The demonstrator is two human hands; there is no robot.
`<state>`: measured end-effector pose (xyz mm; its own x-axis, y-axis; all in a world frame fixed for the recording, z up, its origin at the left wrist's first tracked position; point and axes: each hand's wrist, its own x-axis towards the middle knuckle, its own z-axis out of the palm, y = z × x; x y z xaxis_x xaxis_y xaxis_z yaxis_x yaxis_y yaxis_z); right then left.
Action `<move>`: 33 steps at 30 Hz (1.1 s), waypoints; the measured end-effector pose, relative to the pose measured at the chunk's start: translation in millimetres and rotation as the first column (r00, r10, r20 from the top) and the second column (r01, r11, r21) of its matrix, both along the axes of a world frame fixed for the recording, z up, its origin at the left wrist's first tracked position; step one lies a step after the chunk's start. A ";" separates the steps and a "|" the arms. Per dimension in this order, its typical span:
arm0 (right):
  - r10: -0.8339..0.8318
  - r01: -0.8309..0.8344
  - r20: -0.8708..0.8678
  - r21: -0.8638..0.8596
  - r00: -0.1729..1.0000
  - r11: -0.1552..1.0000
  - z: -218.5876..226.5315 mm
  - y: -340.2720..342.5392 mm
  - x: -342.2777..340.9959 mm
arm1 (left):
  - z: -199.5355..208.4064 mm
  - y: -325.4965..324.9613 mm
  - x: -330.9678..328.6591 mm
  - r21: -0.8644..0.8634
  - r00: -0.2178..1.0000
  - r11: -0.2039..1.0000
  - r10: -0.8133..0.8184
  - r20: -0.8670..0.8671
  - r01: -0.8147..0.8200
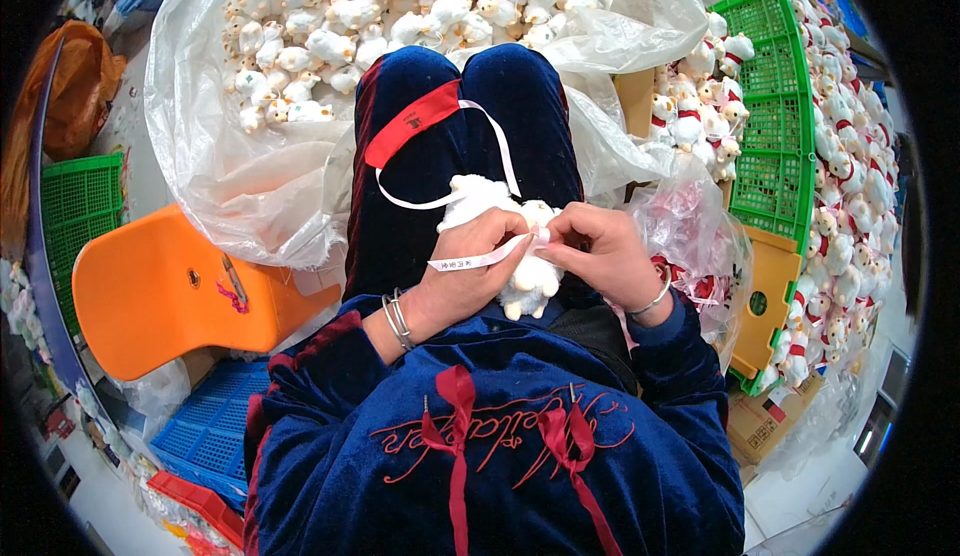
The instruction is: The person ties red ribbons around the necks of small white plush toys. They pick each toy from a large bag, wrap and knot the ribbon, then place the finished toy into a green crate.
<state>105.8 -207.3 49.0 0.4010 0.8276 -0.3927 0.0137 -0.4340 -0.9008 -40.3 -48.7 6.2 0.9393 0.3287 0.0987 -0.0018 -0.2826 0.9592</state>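
The left hand (462, 292) pinches a narrow white printed ribbon (462, 263) at a small white plush toy (535, 278) over the lap; the right hand (607, 248) also pinches there, fingertips nearly meeting.

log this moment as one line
left hand: holding white ribbon; right hand: pinching white ribbon; white plush toy: between hands; red cloth: on lap
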 end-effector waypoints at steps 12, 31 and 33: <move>0.221 -0.278 0.632 -0.009 0.743 0.961 -5.5 18.3 -5.6 | -2.3 1.5 -3.0 -0.031 0.996 0.996 -0.080 0.029 0.081; -0.072 0.306 -0.595 0.302 0.800 0.903 -10.3 -5.5 4.1 | 0.0 8.7 -5.8 0.031 0.995 0.995 -0.092 0.025 0.092; -0.180 0.311 -0.536 0.165 0.825 0.936 -20.3 -21.0 16.4 | -7.8 13.2 -13.6 0.013 0.998 0.998 -0.056 0.002 0.056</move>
<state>122.2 -228.3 28.7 0.4028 0.8213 -0.4039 -0.5487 -0.1365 -0.8248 -53.8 -35.5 -1.6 0.9560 0.2740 0.1048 -0.0204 -0.2942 0.9555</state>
